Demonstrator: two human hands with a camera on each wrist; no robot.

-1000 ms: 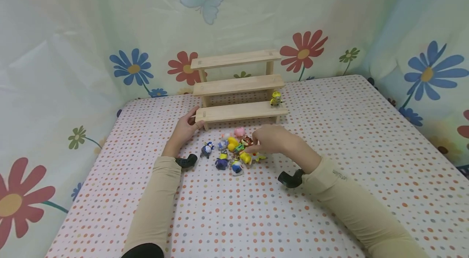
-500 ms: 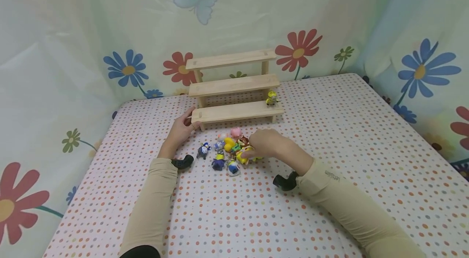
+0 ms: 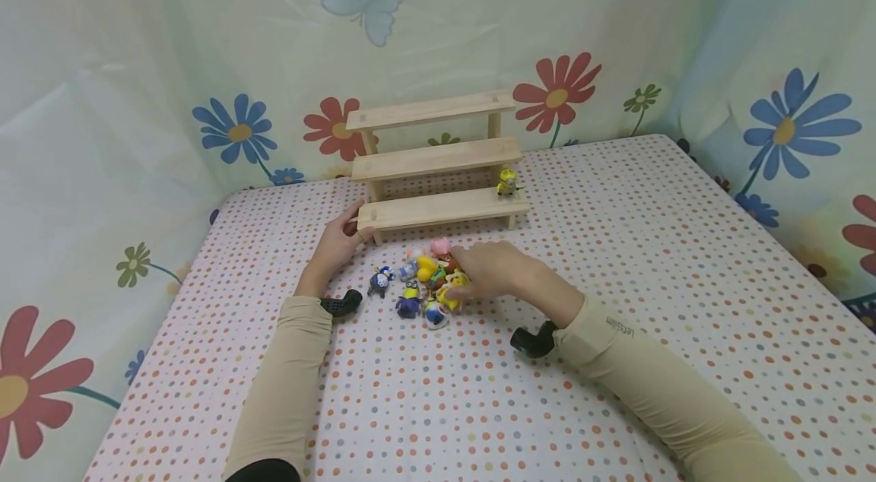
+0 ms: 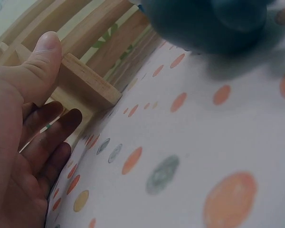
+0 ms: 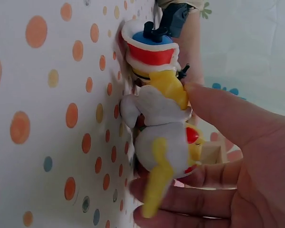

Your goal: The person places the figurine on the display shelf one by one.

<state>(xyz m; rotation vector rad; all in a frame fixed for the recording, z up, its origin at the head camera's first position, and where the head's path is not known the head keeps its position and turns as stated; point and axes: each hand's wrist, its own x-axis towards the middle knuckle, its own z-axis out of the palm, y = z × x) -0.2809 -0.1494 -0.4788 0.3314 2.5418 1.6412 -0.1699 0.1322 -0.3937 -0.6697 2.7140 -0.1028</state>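
My left hand (image 3: pixel 334 245) holds the left end of the lowest board of a three-step wooden display shelf (image 3: pixel 438 210); the left wrist view has the thumb on the board's end (image 4: pixel 88 83) and the fingers curved below it. A pile of small toy figures (image 3: pixel 426 269) lies before the shelf. At its right side my right hand (image 3: pixel 496 267) pinches a Pikachu figure in a white outfit (image 5: pixel 161 149) between thumb and fingers. Against it lies a yellow figure with a red-and-white base (image 5: pixel 168 85). The hand hides part of the pile in the head view.
A yellow minion figure (image 3: pixel 506 182) stands at the right end of the lowest board. A dark blue figure (image 4: pixel 209 23) looms blurred near the left hand. The dotted tablecloth (image 3: pixel 424 406) meets a flowered curtain (image 3: pixel 438 26) behind the shelf.
My right hand has closed in on the right side of the pile, and figures there have shifted slightly left. My left hand stays at the shelf's end. The head view has swung slightly right.
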